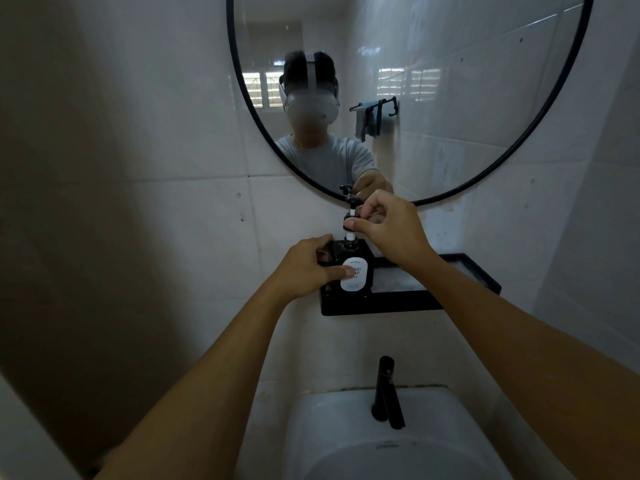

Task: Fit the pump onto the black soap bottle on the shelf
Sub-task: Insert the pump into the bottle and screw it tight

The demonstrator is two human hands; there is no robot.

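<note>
Above the white sink (346, 427), the left hand (304, 268) grips the black soap bottle (363, 271) on the shelf (398, 301); the right hand (391, 226) pinches the pump (350, 221) over its neck.

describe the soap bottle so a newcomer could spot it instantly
Below the round mirror, a black shelf sits on the tiled wall above the sink. At its left end stands the black soap bottle, the only thing there with a white label.

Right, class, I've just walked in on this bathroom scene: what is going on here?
A person is fitting a pump onto a black soap bottle standing on a black wall shelf above the sink. The left hand steadies the bottle; the right hand pinches the pump collar, held above the neck, not yet seated.
</note>
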